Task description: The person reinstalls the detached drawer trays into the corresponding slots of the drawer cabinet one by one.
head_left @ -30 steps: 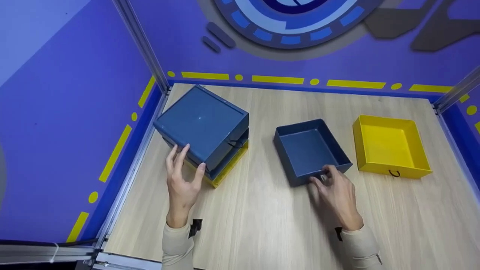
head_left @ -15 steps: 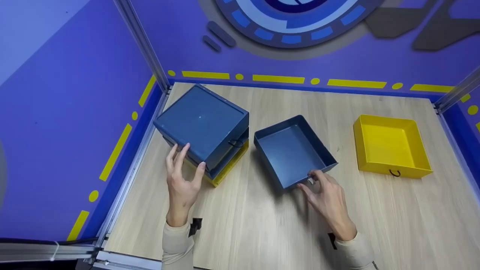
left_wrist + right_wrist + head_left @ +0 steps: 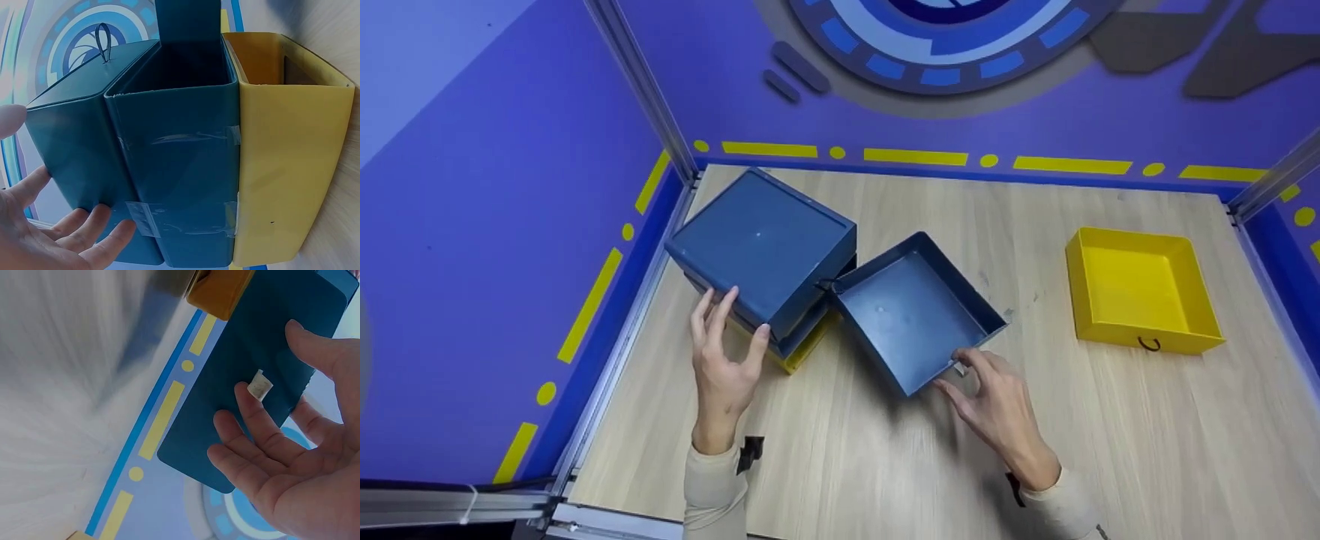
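A stack of drawer casings [image 3: 761,244] stands at the left: dark blue on top with its drawer in and a black loop handle [image 3: 103,42], an open dark blue casing [image 3: 174,169] in the middle, an open yellow casing [image 3: 292,169] at the bottom. My left hand [image 3: 727,371] rests spread fingertips against the stack's near side. With thumb and fingers, my right hand [image 3: 997,409] holds a dark blue drawer [image 3: 915,307] at its front wall, tilted and above the table. The drawer's back end overlaps the middle opening. A small whitish tab [image 3: 260,385] sticks out of its front.
A yellow drawer [image 3: 1144,289] with a black loop handle sits on the wooden table [image 3: 1110,435] at the right. Purple printed panels [image 3: 922,127] with metal corner posts [image 3: 649,90] enclose the left, back and right sides.
My right hand has carried the dark blue drawer leftward and turned it, bringing its back corner up to the stack. The left hand and the yellow drawer have stayed put.
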{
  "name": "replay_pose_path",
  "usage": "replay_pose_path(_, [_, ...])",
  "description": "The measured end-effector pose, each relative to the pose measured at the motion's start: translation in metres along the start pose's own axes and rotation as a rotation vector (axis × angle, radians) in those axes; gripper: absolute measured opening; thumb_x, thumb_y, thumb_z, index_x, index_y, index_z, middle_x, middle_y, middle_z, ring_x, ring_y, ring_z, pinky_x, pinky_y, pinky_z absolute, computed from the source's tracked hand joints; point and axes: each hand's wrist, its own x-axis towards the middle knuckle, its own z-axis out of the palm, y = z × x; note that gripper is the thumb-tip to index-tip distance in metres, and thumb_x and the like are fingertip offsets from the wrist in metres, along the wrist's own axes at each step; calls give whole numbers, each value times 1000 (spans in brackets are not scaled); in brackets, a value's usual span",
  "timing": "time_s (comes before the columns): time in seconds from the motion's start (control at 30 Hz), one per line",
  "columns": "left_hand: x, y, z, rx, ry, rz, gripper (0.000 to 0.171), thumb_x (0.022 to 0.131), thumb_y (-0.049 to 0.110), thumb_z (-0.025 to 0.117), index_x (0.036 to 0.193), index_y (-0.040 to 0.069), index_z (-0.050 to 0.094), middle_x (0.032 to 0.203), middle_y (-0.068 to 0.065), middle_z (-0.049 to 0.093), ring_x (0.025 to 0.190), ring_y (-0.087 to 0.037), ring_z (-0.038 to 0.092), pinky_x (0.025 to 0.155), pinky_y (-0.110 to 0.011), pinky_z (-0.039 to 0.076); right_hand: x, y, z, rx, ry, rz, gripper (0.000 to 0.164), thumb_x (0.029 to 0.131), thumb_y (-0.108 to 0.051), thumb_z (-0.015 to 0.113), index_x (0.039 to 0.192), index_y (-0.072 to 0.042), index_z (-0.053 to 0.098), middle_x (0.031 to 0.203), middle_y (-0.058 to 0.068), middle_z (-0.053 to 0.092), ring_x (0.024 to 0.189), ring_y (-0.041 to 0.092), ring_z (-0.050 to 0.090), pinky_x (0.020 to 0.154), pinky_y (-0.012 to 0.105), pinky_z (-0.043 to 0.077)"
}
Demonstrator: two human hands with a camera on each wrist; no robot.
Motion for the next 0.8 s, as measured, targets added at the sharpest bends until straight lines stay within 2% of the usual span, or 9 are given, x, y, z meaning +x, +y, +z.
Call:
replay_pose_path(0.4, [0,-2,1,6,6,6,64,93,17,81,153,14,59,164,-24,38,146,-50,47,118,-67,40,-3,-21,6,39,-12,-104,48,71,-21,101,109,-8,73,97,5,75,91,22,72,75,40,61])
replay_pose_path(0.6, [1,-3,1,11,10,27,63,93,15,80,152,12,59,162,-26,39,146,-50,46,118,-69,39,-3,-30,10,61,-39,-117,47,74,-24,99,110,-11,72,98,2,76,94,21,72,77,39,61])
replay_pose_path(0.8, [0,-4,1,11,9,21,63,93,15,80,153,13,59,162,-25,39,145,-49,48,117,-69,40,-3,-36,10,68,-57,-118,46,75,-25,99,109,-12,72,96,0,75,93,19,71,76,37,60])
